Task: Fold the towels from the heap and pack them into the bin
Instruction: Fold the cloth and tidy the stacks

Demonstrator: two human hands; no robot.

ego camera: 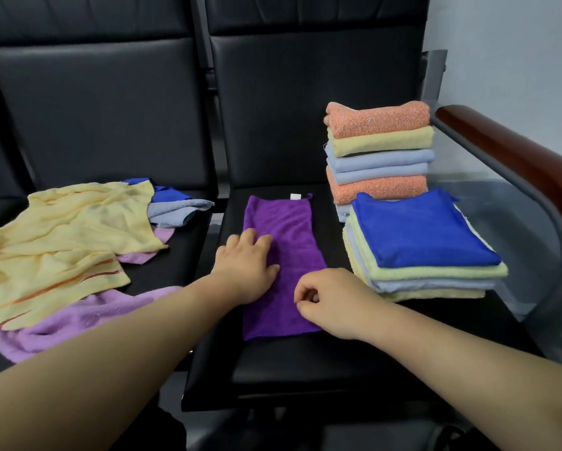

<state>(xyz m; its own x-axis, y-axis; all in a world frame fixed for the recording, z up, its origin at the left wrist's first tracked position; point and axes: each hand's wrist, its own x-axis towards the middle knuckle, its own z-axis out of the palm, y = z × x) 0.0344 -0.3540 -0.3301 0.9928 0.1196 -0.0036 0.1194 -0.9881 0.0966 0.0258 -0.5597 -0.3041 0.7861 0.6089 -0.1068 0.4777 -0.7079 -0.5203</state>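
Your left hand (245, 268) lies flat with straight fingers, pressing the purple towel (282, 229), a long strip on the black seat (305, 369) in front of you. Your right hand (328, 304) curls over the strip's right edge; I cannot tell whether it pinches the cloth. The white tag (295, 196) at the far edge is too small to read. On the left seat, the yellow towel (61, 229) hides most of the heap, partly covering a lilac towel (77, 323).

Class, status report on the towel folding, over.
Left hand flat on purple towel. Right hand curled at its right edge, grip unclear. Folded stacks alongside, nothing blocking.
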